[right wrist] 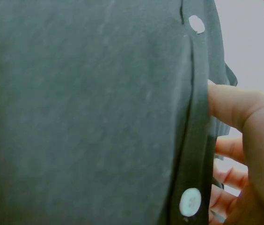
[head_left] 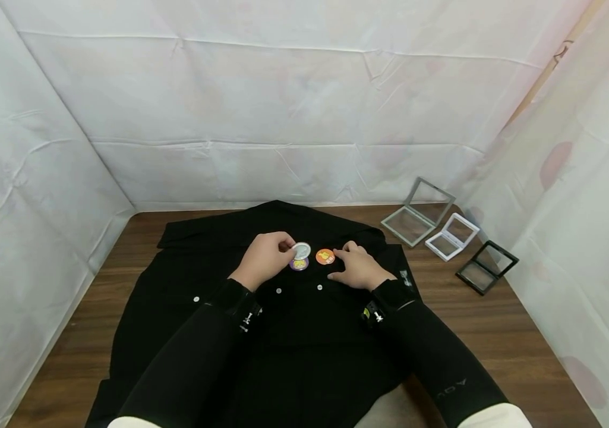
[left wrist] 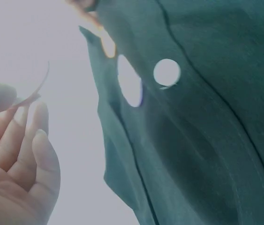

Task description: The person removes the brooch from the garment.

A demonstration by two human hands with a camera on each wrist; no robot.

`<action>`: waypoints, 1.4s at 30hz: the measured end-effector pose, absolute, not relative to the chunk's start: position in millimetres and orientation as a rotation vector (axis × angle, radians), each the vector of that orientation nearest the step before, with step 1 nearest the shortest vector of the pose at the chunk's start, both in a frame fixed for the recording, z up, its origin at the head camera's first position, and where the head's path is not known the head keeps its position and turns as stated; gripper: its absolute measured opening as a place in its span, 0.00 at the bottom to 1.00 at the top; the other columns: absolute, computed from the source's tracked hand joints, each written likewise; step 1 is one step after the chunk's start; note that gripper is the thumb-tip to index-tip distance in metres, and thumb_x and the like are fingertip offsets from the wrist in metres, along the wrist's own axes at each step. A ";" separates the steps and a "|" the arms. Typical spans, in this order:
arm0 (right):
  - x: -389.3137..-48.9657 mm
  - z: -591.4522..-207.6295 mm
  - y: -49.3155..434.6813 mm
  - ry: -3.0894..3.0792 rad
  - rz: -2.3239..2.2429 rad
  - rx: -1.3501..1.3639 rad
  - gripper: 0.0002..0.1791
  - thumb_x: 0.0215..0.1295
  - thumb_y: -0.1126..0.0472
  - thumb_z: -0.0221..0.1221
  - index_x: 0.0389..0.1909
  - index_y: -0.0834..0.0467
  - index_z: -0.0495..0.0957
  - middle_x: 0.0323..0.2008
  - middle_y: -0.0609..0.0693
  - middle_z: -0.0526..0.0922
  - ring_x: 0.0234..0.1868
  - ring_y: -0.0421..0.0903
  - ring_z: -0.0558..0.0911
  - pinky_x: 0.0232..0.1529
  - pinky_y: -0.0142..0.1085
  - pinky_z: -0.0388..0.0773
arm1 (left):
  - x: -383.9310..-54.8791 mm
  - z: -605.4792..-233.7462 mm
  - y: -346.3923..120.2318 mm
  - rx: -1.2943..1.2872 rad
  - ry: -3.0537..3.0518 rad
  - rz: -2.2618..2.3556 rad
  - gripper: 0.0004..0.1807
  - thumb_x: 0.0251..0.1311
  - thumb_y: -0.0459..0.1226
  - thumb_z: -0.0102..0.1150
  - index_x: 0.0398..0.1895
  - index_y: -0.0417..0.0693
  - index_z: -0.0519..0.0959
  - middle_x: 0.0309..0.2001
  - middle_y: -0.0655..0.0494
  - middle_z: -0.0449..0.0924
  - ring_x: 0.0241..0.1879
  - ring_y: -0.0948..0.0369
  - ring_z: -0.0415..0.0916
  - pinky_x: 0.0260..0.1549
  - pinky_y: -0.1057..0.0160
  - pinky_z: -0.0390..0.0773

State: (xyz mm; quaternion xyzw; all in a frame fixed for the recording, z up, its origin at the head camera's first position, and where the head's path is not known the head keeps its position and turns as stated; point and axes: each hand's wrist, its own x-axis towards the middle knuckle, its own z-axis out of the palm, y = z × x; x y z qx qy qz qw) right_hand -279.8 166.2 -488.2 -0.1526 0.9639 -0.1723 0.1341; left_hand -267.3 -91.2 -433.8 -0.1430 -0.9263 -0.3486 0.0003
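Observation:
My left hand (head_left: 265, 257) pinches a round pin badge (head_left: 302, 250) by its edge, its silver back showing. In the left wrist view this badge is a thin curved edge (left wrist: 37, 89) between thumb and fingers. Just below it, partly covered, a purple badge with a yellow picture (head_left: 299, 265) lies on a black button-up shirt (head_left: 315, 339). An orange badge (head_left: 325, 257) lies to its right. My right hand (head_left: 360, 267) rests on the shirt, fingertips at the orange badge's right edge and thumb lower down, apart from the fingers.
White buttons (head_left: 319, 287) run along the shirt's front. On the wooden table (head_left: 497, 333) at the right stand three open folding mirrors: grey (head_left: 410, 226), white (head_left: 445, 245) and black (head_left: 477, 276). White cloth (head_left: 283, 119) hangs around the back and sides.

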 end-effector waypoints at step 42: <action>-196.0 -404.3 105.6 2.699 -1.936 -1.094 0.08 0.69 0.67 0.66 0.46 0.56 0.86 0.35 0.44 0.82 0.35 0.43 0.77 0.35 0.41 0.76 | -183.7 -419.5 -94.9 -0.391 -1.806 -2.292 0.02 0.65 0.29 0.67 0.36 0.37 0.84 0.37 0.48 0.84 0.36 0.57 0.82 0.40 0.61 0.84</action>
